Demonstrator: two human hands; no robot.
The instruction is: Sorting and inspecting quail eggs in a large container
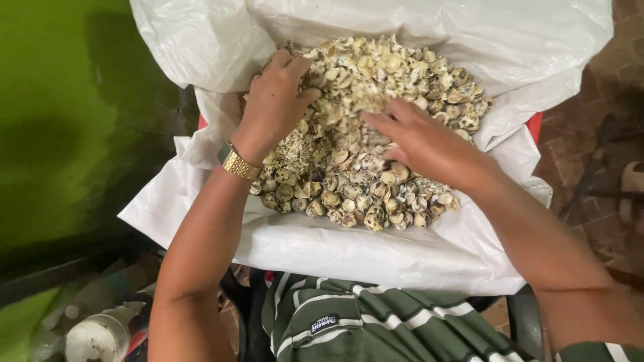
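A heap of speckled quail eggshells (365, 134) fills an open white plastic sack (376, 255) in front of me. My left hand (275, 100), with a gold watch at the wrist, presses into the left side of the heap, fingers spread over the shells. On the right part of the heap lies my right hand (422, 141), fingers stretched out and pointing left. Neither hand visibly grips anything. Shells under both palms are hidden.
A green wall (67, 121) stands close on the left. Red edges of a support (535, 124) show under the sack. A white lidded container (97, 338) and clutter lie at the lower left. Brick floor (604, 100) lies to the right. My green striped shirt (349, 322) is below.
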